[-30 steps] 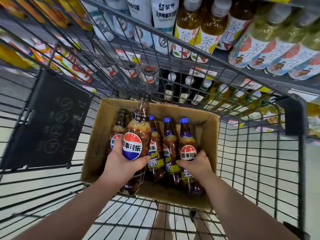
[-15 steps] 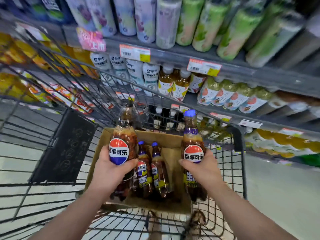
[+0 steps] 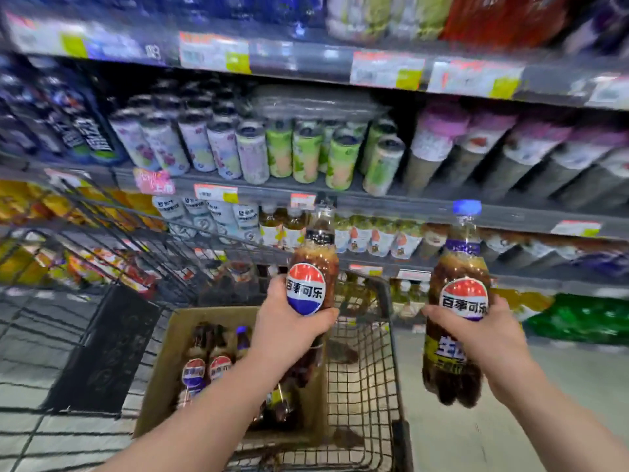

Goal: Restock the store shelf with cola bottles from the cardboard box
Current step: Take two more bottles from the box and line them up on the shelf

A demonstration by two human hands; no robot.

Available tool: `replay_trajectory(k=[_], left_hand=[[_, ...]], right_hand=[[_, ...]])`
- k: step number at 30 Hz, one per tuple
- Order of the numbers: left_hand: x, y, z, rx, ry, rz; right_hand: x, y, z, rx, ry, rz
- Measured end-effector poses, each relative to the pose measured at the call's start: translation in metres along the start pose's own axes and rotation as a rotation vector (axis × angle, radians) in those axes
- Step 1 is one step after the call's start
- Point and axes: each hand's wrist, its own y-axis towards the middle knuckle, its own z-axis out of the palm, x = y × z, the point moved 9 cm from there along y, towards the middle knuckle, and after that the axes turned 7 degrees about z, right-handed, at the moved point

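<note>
Head: bottles (image 3: 457,267) in left hand (image 3: 286,332), right hand (image 3: 493,338)

Upright, aloft: black-capped bottle (image 3: 313,260), blue-capped bottle (image 3: 457,270); cardboard box (image 3: 161,369) below.

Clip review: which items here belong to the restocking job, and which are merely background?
Job:
left hand gripping black-capped brown cola bottle
right hand gripping blue-capped brown cola bottle
brown cardboard box holding spare cola bottles

Background:
pastel drink cans
green packs
amber tea bottles
</note>
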Motion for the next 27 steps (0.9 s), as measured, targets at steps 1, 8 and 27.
replay_trajectory(k=[1,8,27], left_hand=[[-0.009,-0.006,0.018,0.025,0.009,0.011],[-0.092,-0.061,0.157,0.154,0.026,0.125],[-0.278,-0.227,0.521,0.727,-0.021,0.532]], right_hand=[[-0.005,-0.001,-0.019,-0.015,0.01,-0.003],[-0.063,0.007,-0.176,-0.151,0.098,0.021],[-0.232,-0.032,-0.513,-0.741,0.378,0.158]])
